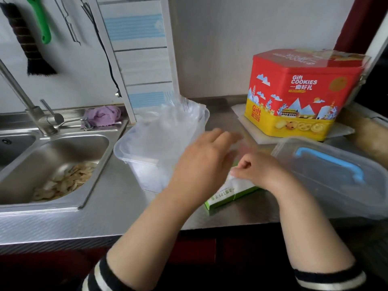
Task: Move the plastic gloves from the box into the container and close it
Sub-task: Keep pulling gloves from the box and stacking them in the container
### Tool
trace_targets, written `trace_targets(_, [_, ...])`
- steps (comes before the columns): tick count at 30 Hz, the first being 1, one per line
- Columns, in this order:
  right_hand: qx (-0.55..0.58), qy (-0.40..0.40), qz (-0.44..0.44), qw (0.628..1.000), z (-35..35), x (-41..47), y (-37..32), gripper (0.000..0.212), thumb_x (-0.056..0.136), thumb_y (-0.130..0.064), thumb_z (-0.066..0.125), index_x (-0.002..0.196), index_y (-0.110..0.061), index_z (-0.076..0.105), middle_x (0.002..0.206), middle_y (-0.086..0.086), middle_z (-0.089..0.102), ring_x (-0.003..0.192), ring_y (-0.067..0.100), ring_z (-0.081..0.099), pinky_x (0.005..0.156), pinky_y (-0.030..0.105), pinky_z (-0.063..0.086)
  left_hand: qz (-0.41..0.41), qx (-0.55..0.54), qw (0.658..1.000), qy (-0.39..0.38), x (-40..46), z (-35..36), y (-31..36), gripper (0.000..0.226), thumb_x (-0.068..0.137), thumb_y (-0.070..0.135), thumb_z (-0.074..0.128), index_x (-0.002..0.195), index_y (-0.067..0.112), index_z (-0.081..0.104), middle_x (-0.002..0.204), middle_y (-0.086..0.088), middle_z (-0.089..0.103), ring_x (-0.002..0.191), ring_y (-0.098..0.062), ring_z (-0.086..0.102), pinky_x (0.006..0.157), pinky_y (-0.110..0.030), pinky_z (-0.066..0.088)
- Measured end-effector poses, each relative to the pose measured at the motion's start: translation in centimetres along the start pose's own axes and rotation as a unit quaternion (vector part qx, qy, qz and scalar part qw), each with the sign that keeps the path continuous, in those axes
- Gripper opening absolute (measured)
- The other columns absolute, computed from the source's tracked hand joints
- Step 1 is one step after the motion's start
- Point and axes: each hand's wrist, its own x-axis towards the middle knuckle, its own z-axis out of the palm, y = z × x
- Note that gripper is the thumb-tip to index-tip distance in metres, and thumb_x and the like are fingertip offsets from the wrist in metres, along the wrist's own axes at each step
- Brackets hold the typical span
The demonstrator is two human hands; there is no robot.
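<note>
A green and white glove box [227, 195] lies on the steel counter near the front edge. My right hand [255, 170] is pinched shut on thin clear plastic gloves at the box's opening. My left hand [206, 158] hovers just left of it, blurred, fingers spread over a clear glove sheet [241, 151]. The clear plastic container [134, 148] stands open to the left of the box, with a heap of plastic gloves [174, 120] rising out of it. Its clear lid [336, 177] with a blue handle lies to the right.
A red and yellow cookie tin [300, 95] stands on a white board at the back right. A steel sink [56, 166] with scraps in it and a tap [31, 110] are at the left. A purple cloth [105, 115] lies behind the sink.
</note>
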Motion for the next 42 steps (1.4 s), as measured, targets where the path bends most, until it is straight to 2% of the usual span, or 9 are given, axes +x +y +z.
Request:
trace_targets(5, [-0.093, 0.035, -0.005, 0.995, 1.7, -0.3, 0.3, 0.041, 0.089, -0.059, 0.053, 0.09, -0.022, 0.07, 0.107, 0.006, 0.048, 0.105, 0.028, 0.053, 0.083, 0.034, 0.045, -0.139, 0.009, 0.959, -0.248, -2.6, 5.6, -1.7, 0.09, 0.085, 0.047, 0.067, 0.153, 0.021, 0.014, 0.156, 0.001, 0.029, 0.141, -0.021, 0.031, 0.109, -0.03, 0.026])
trace_targets(8, [-0.11, 0.048, -0.03, 0.992, 2.5, -0.5, 0.2, 0.035, 0.093, -0.046, 0.049, 0.098, -0.021, 0.073, 0.109, 0.007, 0.048, 0.106, 0.029, 0.05, 0.084, 0.035, 0.046, -0.154, 0.007, 0.967, -0.203, -3.6, 7.6, -2.9, 0.093, 0.082, 0.057, 0.066, 0.152, 0.02, 0.018, 0.153, 0.003, 0.036, 0.136, -0.02, 0.037, 0.104, -0.029, 0.028])
trace_targets(12, [-0.067, 0.073, -0.034, 0.994, 2.4, -0.3, 0.2, 0.036, 0.089, -0.025, 0.055, 0.054, -0.018, 0.054, 0.092, 0.005, 0.054, 0.082, 0.028, 0.054, 0.062, 0.031, 0.04, -0.172, -0.042, 0.975, -0.137, -4.1, 8.6, -3.6, 0.098, 0.073, 0.058, 0.075, 0.149, 0.021, 0.025, 0.138, 0.01, 0.051, 0.125, -0.013, 0.047, 0.099, -0.023, 0.031])
trace_targets(19, [0.159, 0.054, -0.042, 0.985, 3.1, 0.2, 2.2, 0.029, 0.082, -0.04, 0.073, 0.065, -0.018, 0.064, 0.073, -0.003, 0.068, 0.073, 0.021, 0.063, 0.074, 0.04, 0.053, -0.181, -0.083, 0.976, -0.093, -4.6, 9.1, -3.9, 0.097, 0.07, 0.055, 0.078, 0.147, 0.023, 0.03, 0.131, 0.008, 0.055, 0.119, -0.014, 0.053, 0.097, -0.029, 0.042])
trace_targets(23, [0.247, 0.089, -0.013, 0.965, 2.1, -0.4, 1.6, 0.048, 0.096, -0.05, 0.047, 0.067, -0.018, 0.068, 0.068, -0.006, 0.063, 0.071, 0.014, 0.059, 0.071, 0.032, 0.041, -0.173, -0.094, 0.977, -0.085, -4.7, 8.9, -3.8, 0.091, 0.071, 0.052, 0.079, 0.144, 0.023, 0.033, 0.128, 0.014, 0.057, 0.118, -0.012, 0.053, 0.098, -0.032, 0.044])
trace_targets(28, [-0.02, 0.185, 0.018, 0.982, 3.0, -0.4, 1.6, 0.045, 0.096, -0.032, 0.056, 0.054, -0.017, 0.048, 0.06, 0.0, 0.039, 0.055, 0.02, 0.038, 0.048, 0.028, 0.019, -0.175, -0.098, 0.977, -0.073, -4.7, 9.0, -3.7, 0.09, 0.069, 0.05, 0.08, 0.142, 0.024, 0.035, 0.127, 0.015, 0.058, 0.115, -0.013, 0.054, 0.095, -0.029, 0.044])
trace_targets(33, [-0.108, 0.119, 0.039, 0.986, 3.4, 0.3, 0.1, 0.032, 0.09, -0.045, 0.057, 0.101, -0.017, 0.069, 0.097, 0.004, 0.055, 0.095, 0.029, 0.058, 0.068, 0.029, 0.04, -0.168, -0.073, 0.981, -0.057, -4.9, 9.3, -3.6, 0.095, 0.065, 0.07, 0.063, 0.142, 0.018, 0.038, 0.121, 0.013, 0.062, 0.109, -0.012, 0.058, 0.089, -0.029, 0.044])
trace_targets(37, [-0.156, 0.056, 0.057, 0.984, 2.3, 1.2, -0.9, 0.025, 0.09, -0.04, 0.059, 0.094, -0.017, 0.067, 0.072, 0.002, 0.052, 0.075, 0.028, 0.055, 0.062, 0.026, 0.042, -0.166, -0.075, 0.981, -0.06, -4.9, 9.4, -3.6, 0.095, 0.064, 0.066, 0.063, 0.142, 0.019, 0.037, 0.125, 0.01, 0.061, 0.113, -0.014, 0.057, 0.094, -0.029, 0.041])
trace_targets(42, [-0.167, 0.085, 0.033, 0.982, 2.8, 1.6, -1.3, 0.011, 0.09, -0.024, 0.058, 0.089, -0.017, 0.067, 0.078, 0.005, 0.061, 0.082, 0.031, 0.062, 0.069, 0.03, 0.049, -0.171, -0.078, 0.981, -0.055, -4.9, 9.3, -3.5, 0.093, 0.066, 0.061, 0.07, 0.142, 0.019, 0.037, 0.126, 0.011, 0.06, 0.116, -0.013, 0.055, 0.098, -0.029, 0.039])
